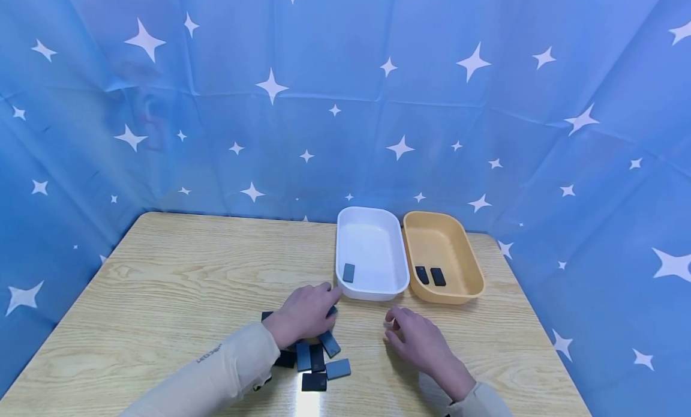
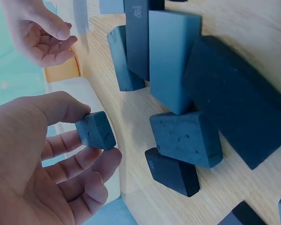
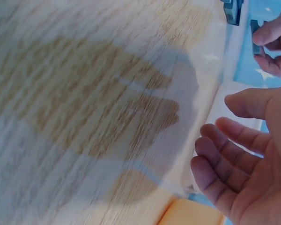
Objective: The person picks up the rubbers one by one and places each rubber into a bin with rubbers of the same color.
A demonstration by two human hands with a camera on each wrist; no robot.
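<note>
Between thumb and fingers, my left hand (image 1: 305,310) pinches a small blue-grey eraser (image 2: 96,130), near the front left corner of the white bin (image 1: 373,296). Beneath and beside that forearm lies a loose group of blue and black erasers, among them a blue eraser (image 1: 338,369) and a black eraser (image 1: 314,381); one dark eraser (image 2: 139,33) bears the print "4B". The sleeve hides part of the group. My right hand (image 1: 421,339) hovers over the wood in front of the bins, fingers loosely curled around nothing.
One blue-grey eraser (image 1: 348,273) lies inside the white bin. Close against its right side stands an orange bin (image 1: 448,298) with two black erasers (image 1: 438,277) in it. Behind the wooden table (image 1: 178,273) hangs a blue curtain (image 1: 324,129) with white stars.
</note>
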